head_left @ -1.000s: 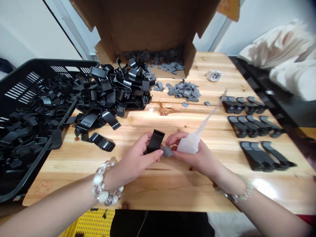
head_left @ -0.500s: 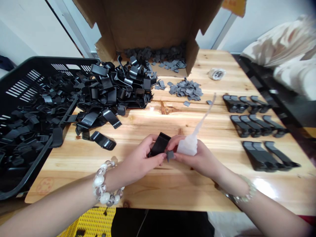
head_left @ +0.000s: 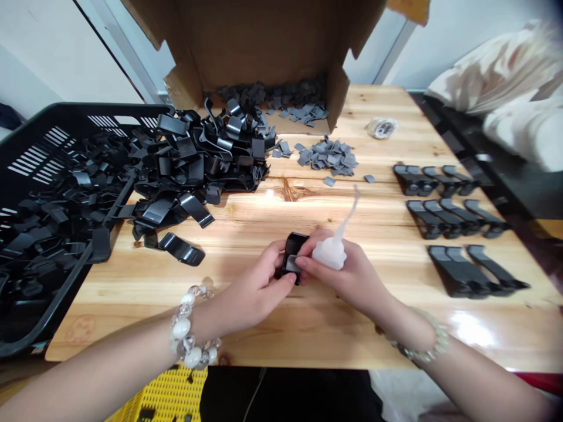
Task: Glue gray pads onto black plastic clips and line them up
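Near the front middle of the table, my left hand point(head_left: 259, 284) grips a black plastic clip point(head_left: 295, 241) with its hollow side facing up. My right hand point(head_left: 347, 272) holds a white squeeze bottle point(head_left: 331, 252) with a long thin nozzle against its palm. Its thumb and forefinger press a small grey pad point(head_left: 292, 263) onto the inside of the clip. A pile of similar grey pads point(head_left: 329, 156) lies behind my hands. Left of them, a loose black clip point(head_left: 182, 249) rests in front of a heap of black clips point(head_left: 197, 167).
A black crate point(head_left: 39, 319) full of clips stands at the left. An open cardboard box point(head_left: 264, 44) with grey pads is at the back. Rows of clips point(head_left: 461, 272) and a tape roll point(head_left: 382, 128) lie on the right.
The clip has turned so that its hollow side shows. The grey pad has moved from beside the clip into it, and the bottle has tilted with my right hand.
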The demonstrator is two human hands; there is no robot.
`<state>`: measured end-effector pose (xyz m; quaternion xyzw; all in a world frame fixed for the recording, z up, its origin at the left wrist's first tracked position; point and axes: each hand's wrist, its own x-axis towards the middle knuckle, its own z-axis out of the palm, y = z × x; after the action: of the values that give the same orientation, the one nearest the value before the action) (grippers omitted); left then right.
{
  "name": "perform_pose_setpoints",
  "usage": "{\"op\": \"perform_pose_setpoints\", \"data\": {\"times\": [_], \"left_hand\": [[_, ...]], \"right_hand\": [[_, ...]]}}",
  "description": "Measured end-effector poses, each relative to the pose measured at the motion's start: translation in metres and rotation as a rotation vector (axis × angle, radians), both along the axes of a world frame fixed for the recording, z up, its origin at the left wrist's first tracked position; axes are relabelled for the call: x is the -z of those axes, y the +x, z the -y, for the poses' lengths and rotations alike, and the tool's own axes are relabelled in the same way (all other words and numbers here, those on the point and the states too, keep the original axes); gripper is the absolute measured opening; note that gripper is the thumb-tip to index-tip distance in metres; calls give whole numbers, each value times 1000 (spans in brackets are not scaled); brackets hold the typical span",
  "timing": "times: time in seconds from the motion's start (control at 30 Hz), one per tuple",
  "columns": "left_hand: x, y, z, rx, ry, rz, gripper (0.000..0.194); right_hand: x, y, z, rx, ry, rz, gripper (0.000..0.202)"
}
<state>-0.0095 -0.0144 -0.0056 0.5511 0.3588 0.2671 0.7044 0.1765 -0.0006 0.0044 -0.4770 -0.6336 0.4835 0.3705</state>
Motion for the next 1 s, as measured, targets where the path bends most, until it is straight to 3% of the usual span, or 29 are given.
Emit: {"op": "perform_pose_setpoints", "data": {"times": [0.1,0.3,0.37,0.57,0.67,0.83,0.9,1.0], "left_hand": [[-1,2,0,-5,-11,51,32],[-1,5,-5,-93,-17,101,15],[1,3,-8,-127,-20,116,13],[0,-2,-10,-221,-48,76,12],[-2,-4,-10,-229,-58,55,13],[-2,-5,-11,-270,-96,12,13],[-2,-5,-12,-262,-84,-6,12],[-3,-5,-11,-213,-4,-21,11]], "right_hand": [[3,-3,2,10,-11,-1,13],[5,-8,4,11,-310,-251,27],[4,-4,1,38,-342,-331,28],[-8,22,-13,215,-290,-393,40],[-16,34,-18,287,-235,-304,33],[-21,47,-24,223,-211,-162,25],[-21,50,-25,203,-159,-198,19],[-21,52,-26,280,-78,-346,16]]}}
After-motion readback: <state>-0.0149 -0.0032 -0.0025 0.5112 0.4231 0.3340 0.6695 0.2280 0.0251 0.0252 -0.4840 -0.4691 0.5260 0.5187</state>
